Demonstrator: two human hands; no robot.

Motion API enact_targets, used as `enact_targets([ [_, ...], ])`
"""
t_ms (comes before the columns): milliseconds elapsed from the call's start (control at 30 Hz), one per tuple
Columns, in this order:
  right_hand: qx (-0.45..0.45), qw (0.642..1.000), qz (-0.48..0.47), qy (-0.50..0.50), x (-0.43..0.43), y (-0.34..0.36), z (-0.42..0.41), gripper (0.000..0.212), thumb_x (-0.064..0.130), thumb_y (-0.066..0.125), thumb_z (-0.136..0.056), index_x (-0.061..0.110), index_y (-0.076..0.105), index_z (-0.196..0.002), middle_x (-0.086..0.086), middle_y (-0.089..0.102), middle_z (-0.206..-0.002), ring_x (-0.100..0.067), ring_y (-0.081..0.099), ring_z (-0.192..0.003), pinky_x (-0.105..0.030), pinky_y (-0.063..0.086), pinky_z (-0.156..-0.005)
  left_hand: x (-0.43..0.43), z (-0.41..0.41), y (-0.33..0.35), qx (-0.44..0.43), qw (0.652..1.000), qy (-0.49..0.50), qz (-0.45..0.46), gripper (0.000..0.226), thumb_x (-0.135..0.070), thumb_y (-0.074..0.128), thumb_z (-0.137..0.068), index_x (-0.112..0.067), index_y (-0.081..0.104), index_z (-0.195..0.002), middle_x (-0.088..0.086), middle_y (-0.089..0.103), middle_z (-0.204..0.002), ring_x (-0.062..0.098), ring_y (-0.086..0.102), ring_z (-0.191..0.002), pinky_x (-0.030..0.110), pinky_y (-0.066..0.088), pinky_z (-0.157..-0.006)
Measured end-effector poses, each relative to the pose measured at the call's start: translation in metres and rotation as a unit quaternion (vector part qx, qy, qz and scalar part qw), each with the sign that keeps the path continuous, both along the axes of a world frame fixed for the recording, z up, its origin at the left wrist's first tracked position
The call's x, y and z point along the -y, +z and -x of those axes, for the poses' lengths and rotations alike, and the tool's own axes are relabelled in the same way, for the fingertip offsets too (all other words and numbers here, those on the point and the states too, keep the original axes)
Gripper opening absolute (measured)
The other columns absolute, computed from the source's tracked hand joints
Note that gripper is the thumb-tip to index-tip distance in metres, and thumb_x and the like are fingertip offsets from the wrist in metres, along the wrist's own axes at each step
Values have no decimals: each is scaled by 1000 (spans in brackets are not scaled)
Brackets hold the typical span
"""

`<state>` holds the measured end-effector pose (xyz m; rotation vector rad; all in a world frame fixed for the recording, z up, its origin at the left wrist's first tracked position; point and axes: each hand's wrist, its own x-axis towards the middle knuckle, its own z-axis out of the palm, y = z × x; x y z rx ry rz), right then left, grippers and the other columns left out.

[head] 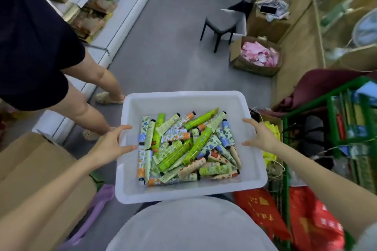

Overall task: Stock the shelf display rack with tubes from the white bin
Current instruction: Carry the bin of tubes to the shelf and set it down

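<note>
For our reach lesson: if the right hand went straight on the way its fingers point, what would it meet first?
Probably the tubes in the white bin; the right hand points left across its rim.

Tubes [189,149] heaped in the bin [130,169] near centre, left hand [111,144] holding its left rim, right hand [258,135] its right rim, cardboard box [30,159] near left, wire rack [336,118] right, another person [30,47] far left, chair [222,24] far behind the bin
</note>
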<state>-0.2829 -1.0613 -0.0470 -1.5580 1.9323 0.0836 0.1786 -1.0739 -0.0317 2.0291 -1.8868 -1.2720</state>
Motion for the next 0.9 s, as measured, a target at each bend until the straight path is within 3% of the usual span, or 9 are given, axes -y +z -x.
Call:
enact_targets([
  [200, -3, 999, 27, -19, 64, 0, 5, 81, 22, 80, -73, 25, 34, -141, -7, 41, -94, -23, 44, -82, -31, 30, -67, 112, -11, -22, -7, 1000, -20, 3, 70, -76, 71, -46, -64, 42, -109, 7, 65, -107, 24, 66, -89, 46, 57, -76],
  [300, 18, 999, 36, -33, 104, -8, 19, 78, 24, 80, -73, 26, 37, -139, -7, 44, -94, -22, 45, -83, -29, 29, -66, 169, 7, -16, 8, 999, -29, 19, 61, -55, 80, -55, -67, 42, -101, 1, 66, -107, 25, 65, -93, 44, 53, -84],
  [433, 47, 997, 48, -26, 179, -22, 41, 75, 24, 80, -73, 24, 40, -137, -11, 54, -103, -24, 47, -86, -31, 33, -69, 233, 32, -19, 6, 1000, -5, 23, 63, -26, 82, -71, -62, 41, -102, 1, 64, -105, 21, 62, -94, 40, 51, -82],
  [533, 66, 995, 61, -34, 240, -22, 54, 70, 22, 77, -76, 26, 42, -136, -5, 51, -97, -20, 46, -84, -29, 31, -71, 283, 40, -26, -35, 999, 36, 9, 68, -10, 79, -75, -63, 48, -101, 1, 63, -103, 27, 62, -98, 48, 53, -84],
  [600, 85, 993, 70, -41, 280, -22, 65, 66, 22, 76, -77, 29, 44, -134, -7, 57, -104, -22, 52, -86, -29, 35, -72, 313, 51, -22, -47, 997, 56, 26, 75, 2, 74, -77, -60, 45, -106, 4, 62, -98, 30, 63, -94, 46, 54, -75],
  [700, 123, 986, 91, -66, 342, -13, 77, 66, 17, 76, -77, 32, 46, -133, -5, 61, -117, -24, 58, -94, -35, 46, -81, 360, 64, -11, -74, 993, 84, 33, 82, 8, 69, -79, -56, 36, -118, 1, 60, -94, 21, 61, -77, 36, 53, -59],
  [767, 149, 979, 108, -93, 380, -6, 78, 69, 13, 75, -77, 36, 44, -134, -2, 63, -105, -24, 59, -90, -37, 50, -81, 389, 67, -6, -81, 989, 120, 38, 84, 8, 69, -78, -46, 35, -132, 1, 59, -101, 20, 62, -80, 39, 57, -65],
  [833, 160, 973, 123, -111, 421, 3, 76, 74, 10, 75, -77, 37, 41, -137, -2, 59, -87, -19, 55, -77, -26, 48, -67, 423, 68, -6, -71, 984, 161, 43, 86, 7, 72, -76, -25, 32, -145, 12, 59, -106, 27, 60, -83, 46, 54, -76],
  [900, 166, 970, 131, -116, 466, 6, 73, 81, 9, 74, -77, 35, 35, -142, -7, 59, -84, -14, 52, -70, -22, 43, -60, 460, 65, -11, -79, 974, 212, 28, 86, 8, 73, -75, -13, 30, -147, 25, 57, -109, 31, 58, -89, 48, 50, -85],
])
